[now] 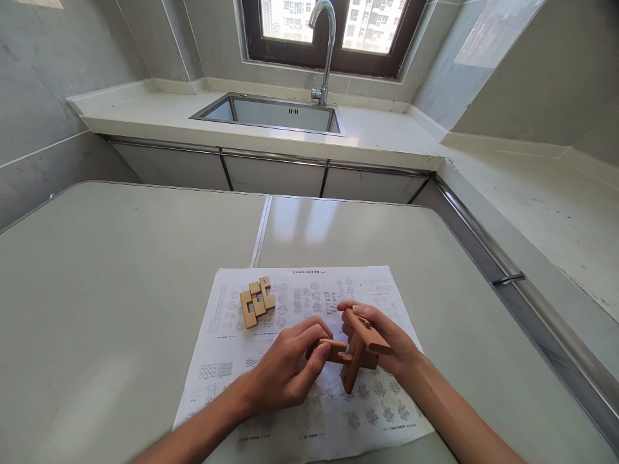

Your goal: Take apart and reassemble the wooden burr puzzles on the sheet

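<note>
Your left hand comes in from the bottom left of the frame, its thumb and fingers pinching a brown bar just below and right of centre. Your right hand comes in from the bottom right, its fingers grasping a brown cluster from behind and from the right, with the index finger up at the cluster's top end. One flat piece slants across the top of the cluster, and another hangs downward below it. The bar's right end meets the cluster's left side; you cannot tell from this angle whether it sits in a notch.

Both hands are above a printed sheet, which covers the lower middle of the frame and bears rows of small diagrams. On the sheet's upper left part lies a group of pale blocks, notched and set side by side, well apart from your fingers.

The sheet lies on a pale bench. At the top of the frame, a sink is set in a white counter, with a tap in front of a window.
</note>
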Demonstrator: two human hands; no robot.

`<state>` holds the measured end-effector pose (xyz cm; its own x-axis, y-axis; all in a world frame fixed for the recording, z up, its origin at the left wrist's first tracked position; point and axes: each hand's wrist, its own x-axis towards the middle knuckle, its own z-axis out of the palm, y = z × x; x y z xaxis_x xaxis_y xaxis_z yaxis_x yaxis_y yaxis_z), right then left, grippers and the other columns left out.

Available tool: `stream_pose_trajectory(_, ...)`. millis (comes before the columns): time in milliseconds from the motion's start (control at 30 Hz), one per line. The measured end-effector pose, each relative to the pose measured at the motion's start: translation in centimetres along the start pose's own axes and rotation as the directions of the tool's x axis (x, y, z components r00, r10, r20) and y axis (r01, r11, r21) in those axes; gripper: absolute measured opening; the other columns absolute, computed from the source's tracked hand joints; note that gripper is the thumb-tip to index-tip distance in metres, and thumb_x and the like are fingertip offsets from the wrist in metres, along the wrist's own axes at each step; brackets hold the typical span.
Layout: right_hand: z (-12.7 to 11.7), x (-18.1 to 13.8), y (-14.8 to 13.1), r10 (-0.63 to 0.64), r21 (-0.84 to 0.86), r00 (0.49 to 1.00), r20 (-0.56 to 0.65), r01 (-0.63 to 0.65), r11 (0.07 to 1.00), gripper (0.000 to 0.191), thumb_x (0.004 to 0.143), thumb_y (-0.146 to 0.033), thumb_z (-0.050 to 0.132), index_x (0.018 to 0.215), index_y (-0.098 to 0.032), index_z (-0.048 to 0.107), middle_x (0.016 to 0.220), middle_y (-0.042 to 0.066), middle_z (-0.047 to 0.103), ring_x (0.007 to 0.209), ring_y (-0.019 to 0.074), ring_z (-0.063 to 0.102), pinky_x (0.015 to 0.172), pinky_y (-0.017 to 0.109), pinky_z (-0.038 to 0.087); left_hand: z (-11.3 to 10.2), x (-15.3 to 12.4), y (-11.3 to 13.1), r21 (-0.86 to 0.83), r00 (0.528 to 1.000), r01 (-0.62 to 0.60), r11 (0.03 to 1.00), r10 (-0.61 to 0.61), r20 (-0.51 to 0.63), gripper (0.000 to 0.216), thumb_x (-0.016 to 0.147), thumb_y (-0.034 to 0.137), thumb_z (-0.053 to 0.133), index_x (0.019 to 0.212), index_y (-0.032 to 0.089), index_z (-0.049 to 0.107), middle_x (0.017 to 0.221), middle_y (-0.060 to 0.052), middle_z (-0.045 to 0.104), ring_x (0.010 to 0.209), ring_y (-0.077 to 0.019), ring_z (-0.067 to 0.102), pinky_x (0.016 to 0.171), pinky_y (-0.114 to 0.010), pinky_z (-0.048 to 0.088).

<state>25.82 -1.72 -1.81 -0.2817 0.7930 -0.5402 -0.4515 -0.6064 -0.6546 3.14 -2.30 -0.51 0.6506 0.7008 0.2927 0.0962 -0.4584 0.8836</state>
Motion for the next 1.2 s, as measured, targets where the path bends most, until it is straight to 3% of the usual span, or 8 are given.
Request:
stream_pose_trajectory(200, -0.8, 0.4, 0.7, 0.003, -0.121, 0.993, 0.116, 0.011, 0.993, 0.030, 0.079, -0.038, 0.081, 0.103, -0.021, 0.079, 0.070, -0.003, 0.052, 0.062, 0.0131, 0.045, 0.058, 0.024, 0.043, 0.1, 0.1, -0.3, -0.045, 0.999, 0.010, 0.999, -0.012, -0.040, 0.025, 0.111, 0.028, 0.039, 0.097, 0.018, 0.056, 0.096, -0.007, 0.060, 0.084, -0.0188, 0.057, 0.077, -0.031, 0.048)
stream_pose_trajectory(333, -0.9, 0.5, 0.8, -0.015, -0.164, 0.986, 0.167, 0.042, 0.986, 0.031, 0.082, -0.042, 0.082, 0.104, -0.020, 0.080, 0.073, -0.002, 0.055, 0.065, 0.0142, 0.053, 0.060, 0.025, 0.046, 0.1, 0.1, -0.3, -0.065, 0.999, 0.024, 0.998, -0.027, -0.041, 0.026, 0.112, 0.029, 0.038, 0.097, 0.019, 0.056, 0.094, -0.007, 0.059, 0.083, -0.0187, 0.056, 0.077, -0.031, 0.047)
stream_pose_trajectory(533, -1.1, 0.8, 1.1, 0.013, -0.213, 0.983, 0.185, 0.028, 0.977, 0.032, 0.085, -0.047, 0.082, 0.104, -0.021, 0.078, 0.074, 0.000, 0.063, 0.064, 0.0150, 0.057, 0.057, 0.024, 0.042, -0.1, 0.3, 0.0, -0.090, 0.997, 0.036, 0.995, -0.042, -0.071, 0.031, 0.112, 0.030, 0.037, 0.090, 0.019, 0.055, 0.089, -0.005, 0.058, 0.082, -0.0186, 0.055, 0.078, -0.031, 0.047)
stream_pose_trajectory(767, -0.9, 0.7, 1.1, 0.032, -0.211, 0.980, 0.197, 0.011, 0.977, 0.039, 0.084, -0.054, 0.084, 0.103, -0.020, 0.078, 0.070, 0.000, 0.062, 0.055, 0.0113, 0.050, 0.050, 0.021, 0.036, -0.1, 0.3, 0.1, -0.087, 0.994, 0.064, 0.994, -0.071, -0.078, 0.036, 0.113, 0.037, 0.036, 0.087, 0.019, 0.055, 0.087, -0.005, 0.058, 0.081, -0.0188, 0.055, 0.077, -0.032, 0.047)
stream_pose_trajectory(967, -0.9, 0.7, 1.1, 0.029, -0.185, 0.976, 0.217, 0.012, 0.983, 0.047, 0.082, -0.060, 0.085, 0.104, -0.020, 0.075, 0.072, 0.000, 0.062, 0.053, 0.0105, 0.049, 0.040, 0.018, 0.027, -0.2, 0.1, -0.2, -0.099, 0.987, 0.150, 0.984, -0.154, -0.036, 0.040, 0.113, 0.043, 0.035, 0.087, 0.019, 0.052, 0.077, -0.001, 0.054, 0.069, -0.0153, 0.051, 0.069, -0.029, 0.043)
stream_pose_trajectory(1200, -0.5, 0.3, 0.7, 0.036, -0.191, 0.971, 0.236, 0.010, 0.982, 0.045, 0.085, -0.059, 0.083, 0.105, -0.020, 0.073, 0.071, -0.002, 0.062, 0.049, 0.0075, 0.044, 0.040, 0.017, 0.026, -0.2, -0.2, -0.6, -0.168, 0.979, 0.202, 0.965, -0.201, 0.022, 0.040, 0.114, 0.045, 0.035, 0.091, 0.019, 0.053, 0.072, 0.002, 0.056, 0.062, -0.0126, 0.051, 0.064, -0.026, 0.042)
